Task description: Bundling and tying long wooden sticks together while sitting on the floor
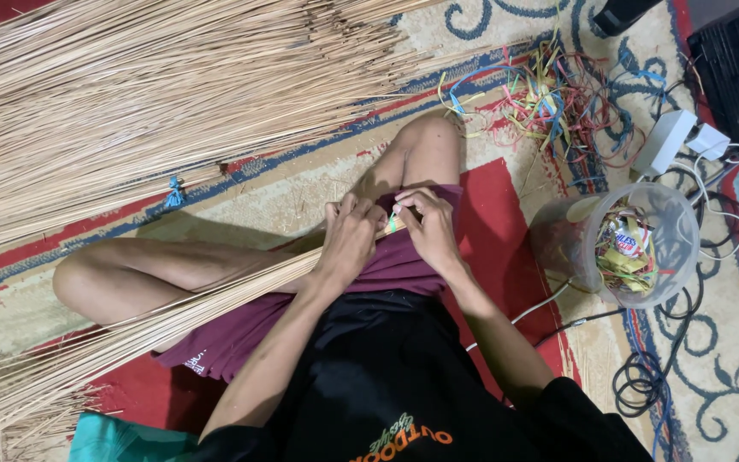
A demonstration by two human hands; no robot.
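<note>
Dry, matt, straw-coloured sticks (130, 103), thin and stiff, bundle (173, 312) of the same sticks, glossy plastic strips (558, 98), clear glossy plastic tub (643, 244), woven matt rug (506, 214), soft maroon cloth shorts (241, 334), smooth white plastic adapter (667, 141), black rubbery cables (643, 385)

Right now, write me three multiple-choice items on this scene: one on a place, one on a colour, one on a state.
1. Where does the clear plastic container stand?
A. On the person's lap
B. On the rug to the person's right
C. On top of the loose stick pile

2. What colour are the shorts?
A. Maroon
B. White
C. Yellow

3. What is the state of the stick bundle?
A. Lying untouched
B. Gripped at its end by both hands
C. Standing upright

Answers: 1 B, it sits on the patterned rug beside the right arm. 2 A, the cloth over the thighs is maroon. 3 B, the left hand and right hand close around its end.
</note>
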